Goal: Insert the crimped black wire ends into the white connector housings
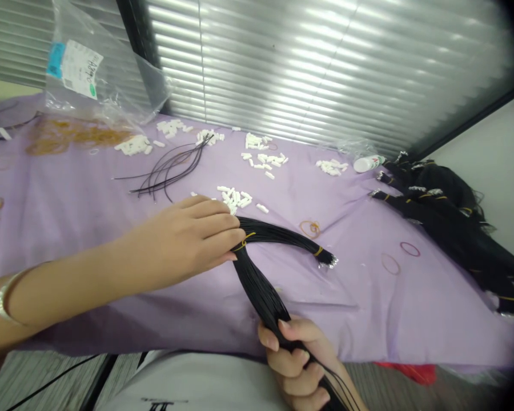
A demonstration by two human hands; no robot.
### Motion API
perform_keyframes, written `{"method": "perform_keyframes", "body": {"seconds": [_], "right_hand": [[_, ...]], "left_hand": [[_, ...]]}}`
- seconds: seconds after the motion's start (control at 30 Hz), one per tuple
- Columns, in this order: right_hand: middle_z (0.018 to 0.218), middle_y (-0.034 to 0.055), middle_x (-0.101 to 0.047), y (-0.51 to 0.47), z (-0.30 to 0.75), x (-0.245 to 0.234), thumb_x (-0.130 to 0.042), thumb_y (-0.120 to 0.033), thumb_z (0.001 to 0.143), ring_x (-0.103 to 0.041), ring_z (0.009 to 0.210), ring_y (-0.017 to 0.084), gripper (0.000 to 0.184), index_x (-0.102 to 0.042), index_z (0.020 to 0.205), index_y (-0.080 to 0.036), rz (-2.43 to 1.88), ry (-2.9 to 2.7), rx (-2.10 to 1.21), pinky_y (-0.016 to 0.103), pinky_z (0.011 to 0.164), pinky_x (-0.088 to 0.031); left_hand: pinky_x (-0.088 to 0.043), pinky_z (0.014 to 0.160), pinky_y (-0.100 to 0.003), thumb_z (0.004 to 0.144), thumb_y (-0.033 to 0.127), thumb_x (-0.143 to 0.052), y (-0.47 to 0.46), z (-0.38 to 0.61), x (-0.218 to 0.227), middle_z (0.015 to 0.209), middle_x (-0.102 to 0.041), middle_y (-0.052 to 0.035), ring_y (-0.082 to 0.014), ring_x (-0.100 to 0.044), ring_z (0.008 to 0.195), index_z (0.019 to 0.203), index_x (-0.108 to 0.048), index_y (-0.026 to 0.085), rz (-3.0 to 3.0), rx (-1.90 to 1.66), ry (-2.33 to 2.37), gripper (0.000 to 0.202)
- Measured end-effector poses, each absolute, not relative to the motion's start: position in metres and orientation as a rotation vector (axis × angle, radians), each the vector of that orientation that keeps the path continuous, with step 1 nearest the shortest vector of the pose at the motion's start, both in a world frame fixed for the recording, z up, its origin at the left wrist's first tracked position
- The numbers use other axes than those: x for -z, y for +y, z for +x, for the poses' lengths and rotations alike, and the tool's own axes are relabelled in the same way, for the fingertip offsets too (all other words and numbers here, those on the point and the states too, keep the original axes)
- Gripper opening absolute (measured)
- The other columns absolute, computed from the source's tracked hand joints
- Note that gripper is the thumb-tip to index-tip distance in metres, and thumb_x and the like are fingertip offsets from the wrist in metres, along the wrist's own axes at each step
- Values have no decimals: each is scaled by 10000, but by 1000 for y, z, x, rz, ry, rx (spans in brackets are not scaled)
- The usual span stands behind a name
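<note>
A long bundle of thin black wires (259, 285) bends across the near part of the table between my hands. My left hand (192, 237) is closed around it at the bend, where a yellow rubber band (245, 242) circles the wires. Lower down, near the table's front edge, my right hand (297, 362) has its fingers wrapped round the same bundle, and its tail runs out of the frame. One end, with silvery tips (328, 261) and a second yellow band (319, 251), lies on the purple cloth to the right. My left thumb is mostly hidden.
Small white connector pieces (237, 198) lie in several piles on the purple tablecloth (342, 319). Loose black wires (171, 168) and yellow rubber bands (72, 137) are at the left, beneath a clear plastic bag (111, 74). More banded wire bundles (449, 228) and a white bottle (368, 164) stand right.
</note>
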State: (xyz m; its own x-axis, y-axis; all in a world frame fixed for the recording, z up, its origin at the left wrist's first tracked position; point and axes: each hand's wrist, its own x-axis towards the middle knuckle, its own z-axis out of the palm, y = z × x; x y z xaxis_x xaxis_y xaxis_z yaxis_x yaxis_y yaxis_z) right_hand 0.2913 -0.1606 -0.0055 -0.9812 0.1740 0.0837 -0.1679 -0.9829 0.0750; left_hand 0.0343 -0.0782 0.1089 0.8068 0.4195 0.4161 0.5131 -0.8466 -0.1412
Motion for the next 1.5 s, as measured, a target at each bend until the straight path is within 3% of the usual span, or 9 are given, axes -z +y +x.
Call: {"method": "perform_keyframes", "body": {"seconds": [0.33,0.53,0.63,0.87,1.07,1.23,1.5], "right_hand": [[591,-91,-357,-162,293,4,-431,-372,928,-269,357,4,224,-448,986,-156,6,186,-2943,115,362,-362],[601,-89,-360,-158,292,3,-433,-364,932,-275,362,10,222,-451,1000,-153,86,187,-2959,122,359,-351],[599,-89,-357,-158,290,2,-435,-347,934,-269,364,13,206,-451,997,-152,87,174,-2963,123,357,-345],[594,-92,-364,-160,289,3,-446,-365,928,-254,357,10,216,-442,989,-158,3,148,-2938,124,354,-332],[585,-92,-322,-154,286,-7,-486,-368,914,-227,367,20,198,-428,937,-180,-149,53,-2976,129,328,-270],[580,-91,-296,-154,285,-13,-490,-370,914,-212,365,22,199,-423,923,-182,-201,19,-2976,134,312,-228],[577,-91,-294,-155,285,-12,-488,-361,914,-202,363,24,187,-427,930,-184,-158,18,-2952,137,309,-229]], "left_hand": [[-504,804,-398,907,134,-464,-73,39,-94,868,-690,-95,-237,-615,869,954,-639,87,-2685,494,-724,187],[-481,907,-364,849,129,-554,-72,35,-94,1030,-655,-99,-212,-587,958,959,-621,116,-2780,690,-757,130],[-461,942,-400,855,160,-558,-76,36,-96,1122,-618,-109,-239,-560,1039,936,-629,133,-2786,637,-812,111],[-475,938,-371,917,166,-474,-76,44,-80,1122,-614,-102,-205,-572,1032,880,-635,130,-2832,604,-1014,170],[-497,876,-418,882,119,-472,-86,57,-59,986,-643,-165,-281,-572,1029,826,-654,74,-2643,284,-1095,196],[-491,869,-423,868,84,-461,-88,58,-57,917,-638,-164,-289,-569,1031,834,-656,78,-2647,93,-1181,198],[-482,907,-390,896,159,-481,-69,45,-64,987,-637,-134,-237,-580,971,834,-642,83,-2727,490,-1047,188]]}}
